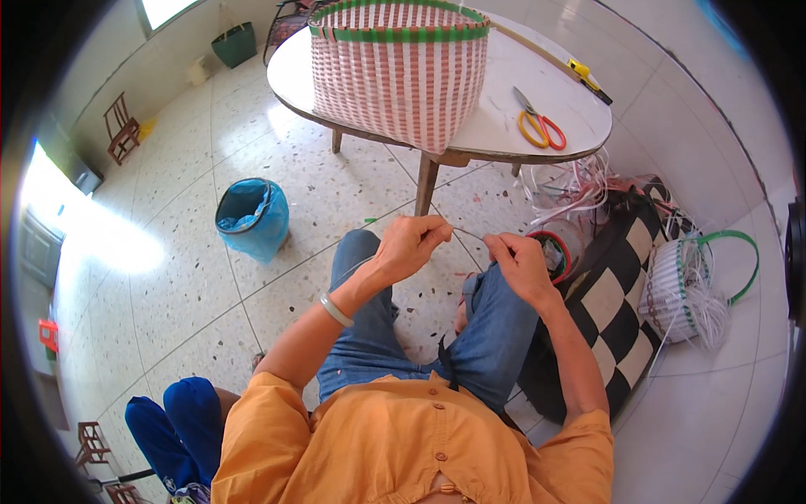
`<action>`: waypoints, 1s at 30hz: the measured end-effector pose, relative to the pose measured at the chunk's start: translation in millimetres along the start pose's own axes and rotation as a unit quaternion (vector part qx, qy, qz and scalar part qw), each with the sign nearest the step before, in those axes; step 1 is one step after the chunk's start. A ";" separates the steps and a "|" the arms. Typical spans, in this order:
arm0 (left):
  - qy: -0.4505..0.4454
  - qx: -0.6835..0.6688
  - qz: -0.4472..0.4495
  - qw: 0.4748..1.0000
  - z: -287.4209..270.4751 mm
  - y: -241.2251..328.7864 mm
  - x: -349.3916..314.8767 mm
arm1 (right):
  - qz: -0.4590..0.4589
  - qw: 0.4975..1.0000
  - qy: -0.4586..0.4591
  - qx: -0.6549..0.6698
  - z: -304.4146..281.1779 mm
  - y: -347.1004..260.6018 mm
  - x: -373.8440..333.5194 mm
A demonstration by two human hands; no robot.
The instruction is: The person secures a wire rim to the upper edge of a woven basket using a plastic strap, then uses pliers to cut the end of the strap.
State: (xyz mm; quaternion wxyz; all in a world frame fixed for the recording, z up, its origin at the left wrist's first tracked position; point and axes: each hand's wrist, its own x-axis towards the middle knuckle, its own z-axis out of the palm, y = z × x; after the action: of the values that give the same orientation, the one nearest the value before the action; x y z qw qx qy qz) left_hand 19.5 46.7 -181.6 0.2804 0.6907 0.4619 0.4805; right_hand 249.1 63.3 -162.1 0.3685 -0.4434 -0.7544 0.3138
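Note:
My left hand [411, 245] is raised over my left knee, its fingers pinched together. A thin pale strand [359, 265] shows beside its wrist; whether it runs into the fingers is hard to see. My right hand [522, 262] is a short way to the right, above my right thigh, also closed in a pinch. What lies in either pinch is too fine to make out. Beyond my hands, a red-and-white woven basket [395, 88] with a green rim stands on the white oval table [294, 71]. Scissors [539, 126] with yellow and red handles lie right of it.
A yellow utility knife [589, 80] lies at the table's right edge. The bin [254, 220] with a blue liner is on the floor at left. On my right are a checkered cushion [617, 298], loose plastic strips [571, 186] and a small basket [672, 290]. Someone's blue-clad knees [189, 420] are near left.

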 end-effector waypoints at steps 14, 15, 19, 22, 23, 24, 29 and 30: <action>-0.297 -0.213 -0.317 0.875 -21.8 13.4 16.6 | 0.090 0.986 -0.133 -0.047 -22.1 -13.4 -7.9; -0.314 -0.221 -0.323 0.865 -21.1 13.5 16.7 | 0.093 0.986 -0.132 -0.052 -23.7 -19.0 -9.0; -0.341 -0.226 -0.335 0.849 -16.8 14.3 16.3 | 0.106 0.982 -0.138 -0.071 -30.9 -29.6 -11.2; -0.357 -0.221 -0.348 0.838 -11.7 9.6 11.5 | 0.098 0.978 -0.162 -0.086 -35.5 -31.1 -10.5; -0.371 -0.219 -0.346 0.833 -10.7 9.0 10.1 | 0.099 0.978 -0.162 -0.086 -36.9 -31.2 -10.1; -0.385 -0.218 -0.345 0.828 -9.6 8.4 8.6 | 0.097 0.976 -0.174 -0.087 -38.5 -30.8 -9.6; -0.399 -0.209 -0.339 0.826 -4.3 7.0 2.6 | 0.106 0.971 -0.198 -0.080 -40.3 -20.2 -8.1; -0.399 -0.207 -0.339 0.827 -4.5 6.3 1.9 | 0.106 0.970 -0.199 -0.086 -39.5 -18.3 -7.9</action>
State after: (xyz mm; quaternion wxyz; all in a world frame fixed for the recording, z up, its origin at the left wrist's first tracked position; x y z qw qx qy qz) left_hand 17.8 45.6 -173.9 0.7217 0.5483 0.4045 0.1219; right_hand 276.7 54.5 -128.6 0.1361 -0.4792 -0.7855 0.3671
